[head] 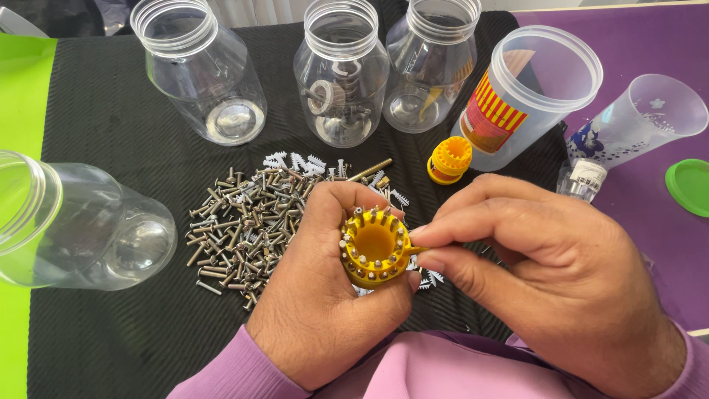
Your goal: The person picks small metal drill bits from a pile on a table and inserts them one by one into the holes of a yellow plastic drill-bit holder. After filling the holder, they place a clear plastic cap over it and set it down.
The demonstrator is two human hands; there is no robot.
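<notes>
Yellow plastic is filling the middle of the view: a round yellow holder [374, 246], ringed with small slots that are carrying screws, is sitting upright in the left hand [325, 288], whose grip is closing around its side and base with the thumb curling over the far rim. The right hand [546, 273] is coming in from the right, its thumb and forefinger pinching shut on a small screw [416, 250] at the holder's right edge, though the pinched piece is mostly hidden by the fingertips. Both hands are hovering just above a black ribbed mat [111, 133] that is covering the counter. Behind the left hand a loose pile of screws [244, 222] is lying on the mat, with a few white toothed plastic pieces [295, 161] at its far edge. A second yellow holder [450, 159] is standing beyond the hands, just beside a tall plastic tub with a red and yellow label [517, 96]. Three clear jars [203, 70] are standing open along the back of the mat, and another clear jar [66, 222] is lying on its side at the left. A clear cup with a blue print [635, 122] is lying tipped on a purple cloth [665, 44] at the right, near a green lid [690, 185]. Pink sleeves [413, 369] are covering both wrists.
</notes>
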